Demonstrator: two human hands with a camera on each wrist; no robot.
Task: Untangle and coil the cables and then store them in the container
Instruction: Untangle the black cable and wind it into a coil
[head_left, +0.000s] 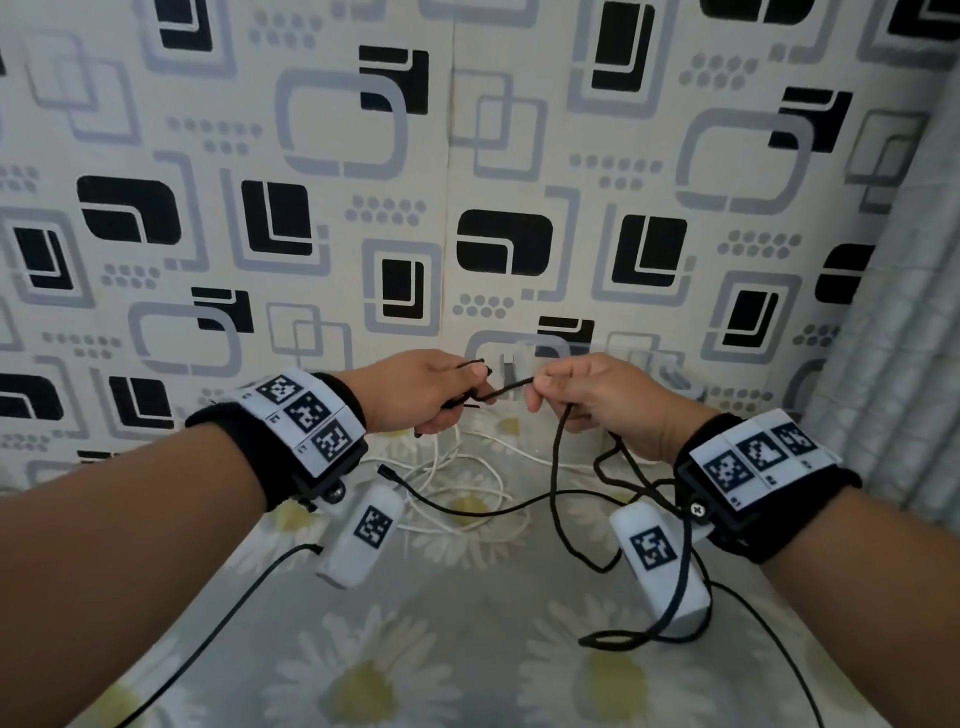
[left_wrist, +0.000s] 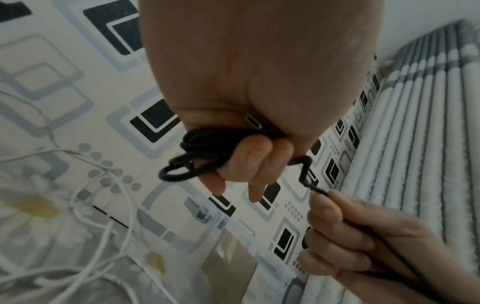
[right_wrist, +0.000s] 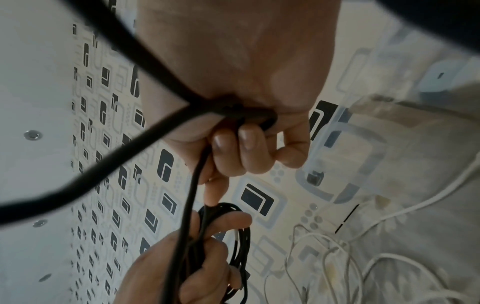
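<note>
Both hands are raised over the bed with a black cable (head_left: 506, 389) stretched between them. My left hand (head_left: 447, 400) grips a small coil of this cable (left_wrist: 187, 164) in its curled fingers; a metal plug tip shows inside the fist. My right hand (head_left: 545, 395) pinches the cable just right of the coil, fingers curled round it (right_wrist: 241, 148). The cable's loose length (head_left: 558, 509) hangs from the right hand to the bedsheet. A tangle of white cables (head_left: 457, 499) lies on the sheet below the hands. A clear plastic container (head_left: 524, 348) stands behind the hands, against the wall.
The bedsheet (head_left: 415, 649) has a daisy print. A wall with black and grey squares (head_left: 467, 156) rises right behind the container. A grey ribbed cushion or curtain (head_left: 893, 312) closes off the right side. Another black cable end with a plug (head_left: 387, 473) lies among the white cables.
</note>
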